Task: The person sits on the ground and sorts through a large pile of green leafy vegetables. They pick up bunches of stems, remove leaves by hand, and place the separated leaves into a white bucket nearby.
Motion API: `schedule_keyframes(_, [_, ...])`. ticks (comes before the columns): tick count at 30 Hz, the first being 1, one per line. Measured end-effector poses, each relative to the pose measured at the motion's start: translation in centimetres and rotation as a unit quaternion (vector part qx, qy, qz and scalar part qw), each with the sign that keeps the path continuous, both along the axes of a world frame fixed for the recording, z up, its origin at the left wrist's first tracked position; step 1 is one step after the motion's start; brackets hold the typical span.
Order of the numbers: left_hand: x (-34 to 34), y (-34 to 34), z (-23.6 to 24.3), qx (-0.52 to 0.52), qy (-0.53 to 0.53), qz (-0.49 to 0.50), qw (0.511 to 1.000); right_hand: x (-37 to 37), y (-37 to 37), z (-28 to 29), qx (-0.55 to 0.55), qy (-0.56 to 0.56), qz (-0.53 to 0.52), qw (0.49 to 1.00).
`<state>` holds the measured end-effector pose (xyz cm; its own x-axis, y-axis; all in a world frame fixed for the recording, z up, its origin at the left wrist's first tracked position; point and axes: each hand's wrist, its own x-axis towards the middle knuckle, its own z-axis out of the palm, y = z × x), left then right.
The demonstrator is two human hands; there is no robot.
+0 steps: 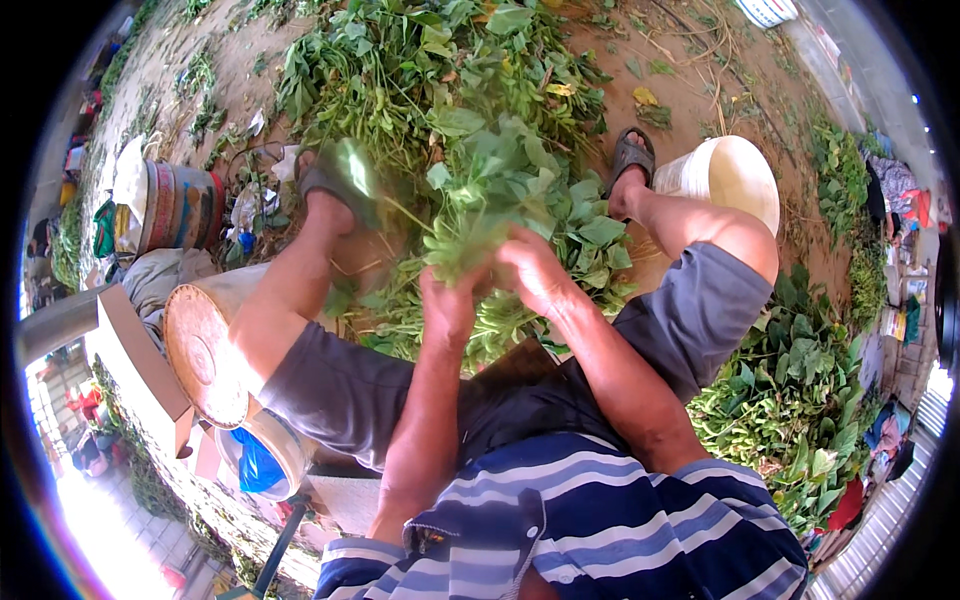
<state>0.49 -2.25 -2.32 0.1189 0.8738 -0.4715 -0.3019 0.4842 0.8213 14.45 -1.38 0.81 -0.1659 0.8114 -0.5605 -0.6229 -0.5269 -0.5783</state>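
Observation:
My left hand (450,298) is closed round a leafy green plant with pods (462,232), which looks like a soybean plant. My right hand (533,268) is closed on the same plant, just beside the left, with its fingertips partly blurred and hidden by leaves. Between my legs, right under the hands, lie loose green pods (510,328). A large heap of similar plants (400,100) spreads over the ground beyond my hands and between my sandalled feet.
By my right leg a white bucket (683,173) lies tipped. More podded plants (790,400) are heaped at the right. To the left are a round-lidded tub (196,352), a patterned bucket (178,208), a cardboard box (140,355) and a pail with a blue bag (256,462).

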Motion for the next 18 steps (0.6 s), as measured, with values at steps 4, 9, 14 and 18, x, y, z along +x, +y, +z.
schedule_keyframes(4, [-0.5, 0.6, 0.1, -0.114, -0.157, 0.018, 0.981, 1.4, -0.3, -2.5, 0.067, 0.026, 0.09, 0.993])
schedule_keyframes(9, [-0.6, 0.5, 0.9, -0.115, -0.179, 0.025, 0.977, 1.9, 0.4, -1.0, 0.035, -0.056, 0.2, 0.977])
schedule_keyframes(14, [-1.3, -0.1, 0.6, -0.09, -0.219, -0.015, 0.971, 2.5, 0.4, 1.3, 0.024, -0.031, 0.227, 0.973])
schedule_keyframes(18, [-0.9, 0.3, 0.6, -0.084, -0.197, -0.004, 0.977, 2.0, 0.3, 0.1, 0.008, -0.004, 0.169, 0.986])
